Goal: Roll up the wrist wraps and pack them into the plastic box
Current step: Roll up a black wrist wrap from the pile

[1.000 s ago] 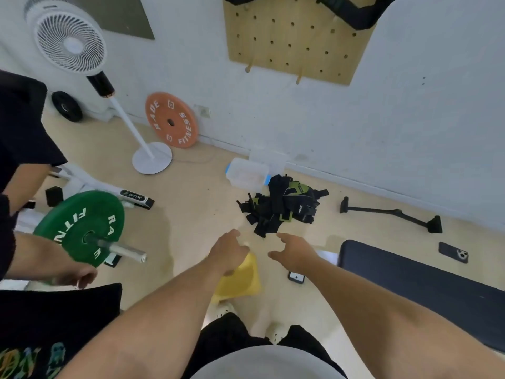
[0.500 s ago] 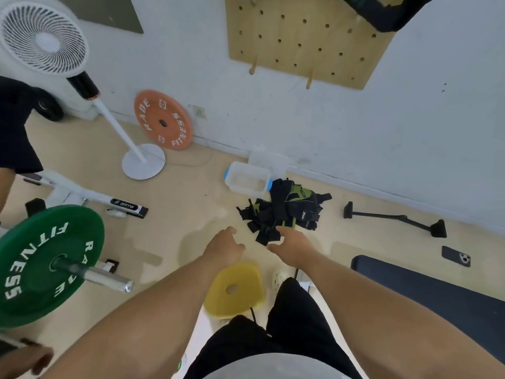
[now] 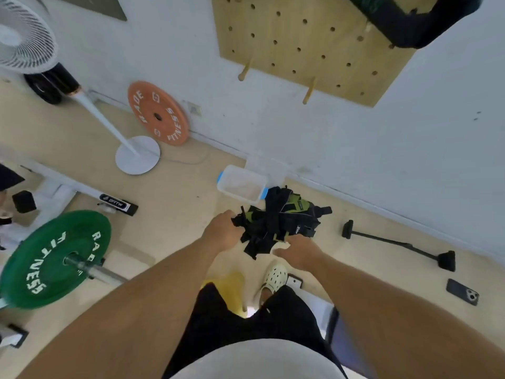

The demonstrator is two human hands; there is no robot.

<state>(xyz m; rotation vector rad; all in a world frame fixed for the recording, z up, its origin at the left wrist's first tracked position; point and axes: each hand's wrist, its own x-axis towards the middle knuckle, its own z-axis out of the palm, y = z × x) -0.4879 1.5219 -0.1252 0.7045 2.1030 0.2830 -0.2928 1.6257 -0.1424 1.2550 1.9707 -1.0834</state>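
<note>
1. One tangled heap of black and green wrist wraps (image 3: 281,222) lies on the floor, touching the near corner of the plastic box (image 3: 241,184), which looks empty.
2. My left hand (image 3: 222,232) and right hand (image 3: 296,251) reach the heap's near edge; whether the fingers hold any strap, I cannot tell.
3. Nothing is rolled yet, I judge; next I must tease one wrap free.

A gym room, shown by the green weight plate (image 3: 54,258) on a barbell (image 3: 93,272), an orange plate (image 3: 158,116) leaning on the wall and a wooden pegboard (image 3: 306,45)
</note>
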